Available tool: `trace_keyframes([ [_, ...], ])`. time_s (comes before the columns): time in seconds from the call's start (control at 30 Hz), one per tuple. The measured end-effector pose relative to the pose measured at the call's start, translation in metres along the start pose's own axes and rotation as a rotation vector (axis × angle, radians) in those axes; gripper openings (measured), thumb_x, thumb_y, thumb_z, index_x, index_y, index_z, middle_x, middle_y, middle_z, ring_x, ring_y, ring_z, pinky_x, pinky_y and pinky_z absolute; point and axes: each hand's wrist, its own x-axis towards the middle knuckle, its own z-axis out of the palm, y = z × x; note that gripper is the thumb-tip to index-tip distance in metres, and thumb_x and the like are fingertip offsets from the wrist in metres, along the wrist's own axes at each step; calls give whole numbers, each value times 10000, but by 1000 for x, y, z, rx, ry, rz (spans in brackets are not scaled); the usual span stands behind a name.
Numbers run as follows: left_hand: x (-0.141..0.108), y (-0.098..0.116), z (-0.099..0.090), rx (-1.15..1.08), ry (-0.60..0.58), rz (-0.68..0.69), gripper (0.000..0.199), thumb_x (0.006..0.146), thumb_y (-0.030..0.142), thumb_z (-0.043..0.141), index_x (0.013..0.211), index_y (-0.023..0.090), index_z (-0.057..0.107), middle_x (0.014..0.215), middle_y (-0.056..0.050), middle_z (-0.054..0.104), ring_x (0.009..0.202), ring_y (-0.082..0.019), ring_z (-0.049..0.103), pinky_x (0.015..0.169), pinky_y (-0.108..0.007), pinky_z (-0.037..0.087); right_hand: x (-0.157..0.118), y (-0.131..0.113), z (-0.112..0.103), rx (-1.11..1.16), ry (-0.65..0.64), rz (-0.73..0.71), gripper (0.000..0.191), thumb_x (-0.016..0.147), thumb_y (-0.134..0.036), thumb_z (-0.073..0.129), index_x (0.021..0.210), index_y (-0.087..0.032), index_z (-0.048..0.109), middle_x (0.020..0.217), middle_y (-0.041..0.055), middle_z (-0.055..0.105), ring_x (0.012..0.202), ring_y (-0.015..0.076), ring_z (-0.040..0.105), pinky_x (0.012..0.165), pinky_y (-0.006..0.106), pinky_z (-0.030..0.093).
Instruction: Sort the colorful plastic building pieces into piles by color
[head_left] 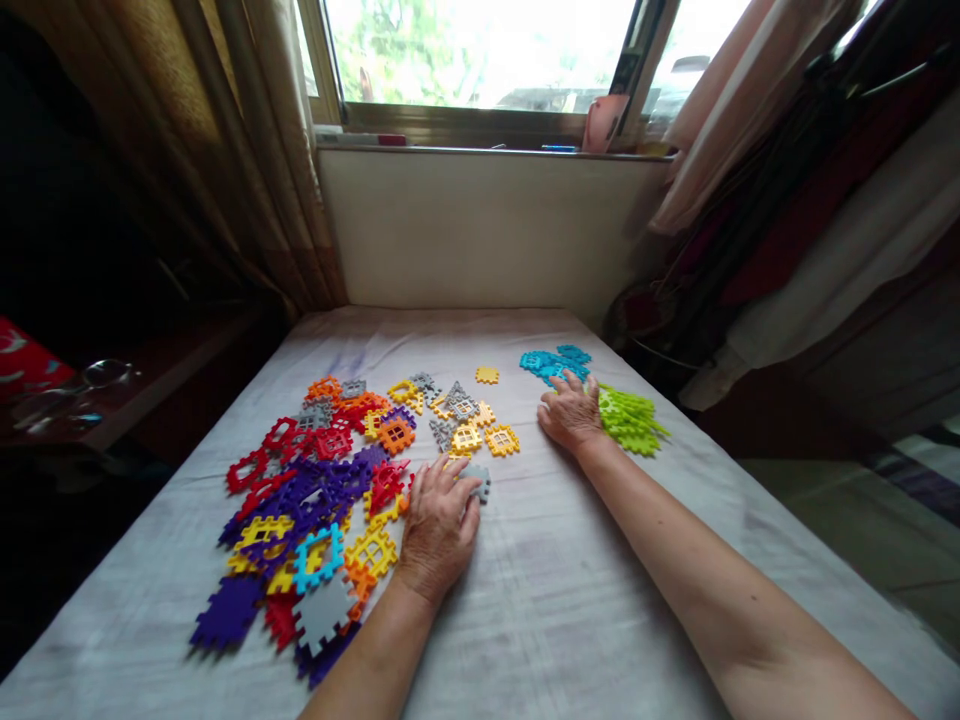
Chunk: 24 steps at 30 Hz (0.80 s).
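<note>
On the pale sheet, resting left hand loosely open over grey tile beside mixed-colour tile pile, right hand loosely open at blue tiles and green tiles, with pink container on windowsill, contents not visible.

So the left hand is down on the edge of a big mixed-colour pile of notched plastic pieces, which spreads out to its left. The right hand is over by the blue pieces just beyond it, with a lime-green heap right beside it.
</note>
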Motion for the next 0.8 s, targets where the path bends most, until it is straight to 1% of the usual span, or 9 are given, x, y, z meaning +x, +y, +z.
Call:
trace_keyframes([
  [0.1,0,-4,4,-48,65,-40,299,866,164,518,1098,291,657,1308,-38,646,1330,-262,491,1139,-549,380,25,-26,9,131,-14,-85,360,895,-299,495,1164,-199,713,1406,114,577,1317,293,461,1122,453,287],
  [0.17,0,-7,4,-76,117,-70,340,880,151,482,1151,286,638,1328,-44,631,1342,-249,483,1141,-528,394,45,-46,18,213,-51,-30,452,911,-323,497,1320,-177,624,1438,137,544,1299,274,491,1084,385,352],
  [0.3,1,-10,4,-101,249,-129,384,898,132,452,1232,258,594,1384,-83,587,1369,-247,456,1156,-523,384,79,-76,36,284,-150,233,540,949,-449,468,1404,-167,546,1418,184,548,1283,323,517,1064,459,382],
  [0.33,1,-10,4,-108,281,-133,395,899,126,453,1250,253,583,1393,-90,578,1373,-249,451,1153,-527,385,83,-81,39,302,-168,245,528,959,-461,450,1392,-179,556,1399,172,569,1280,322,522,1066,474,380],
  [0.4,2,-10,4,-125,332,-134,412,898,110,457,1273,242,565,1401,-100,567,1374,-250,448,1144,-530,393,86,-91,43,365,-175,170,473,973,-447,427,1335,-199,605,1364,134,610,1277,292,533,1083,464,373],
  [0.5,4,-9,3,-152,380,-134,419,895,94,461,1278,230,561,1407,-107,558,1369,-242,452,1142,-516,397,76,-107,43,527,-143,-37,382,970,-406,446,1181,-220,704,1287,86,674,1237,237,574,1084,389,390],
  [0.57,5,-9,3,-173,398,-132,410,898,99,464,1273,228,570,1402,-108,562,1366,-236,455,1144,-501,397,62,-118,40,668,-129,-103,344,950,-405,480,1088,-232,743,1201,69,720,1174,220,617,1054,357,422],
  [0.67,7,-12,5,-192,429,-122,386,905,109,460,1248,227,592,1378,-107,582,1353,-233,468,1142,-492,399,37,-134,31,954,-133,-38,323,913,-429,514,997,-246,767,1084,45,762,1051,210,674,973,341,486],
  [0.8,7,-11,9,-195,465,-78,374,904,108,453,1230,211,604,1352,-115,598,1353,-239,468,1138,-499,404,0,-143,17,1374,-82,180,357,823,-532,589,939,-248,772,1010,19,778,984,212,693,921,349,522],
])
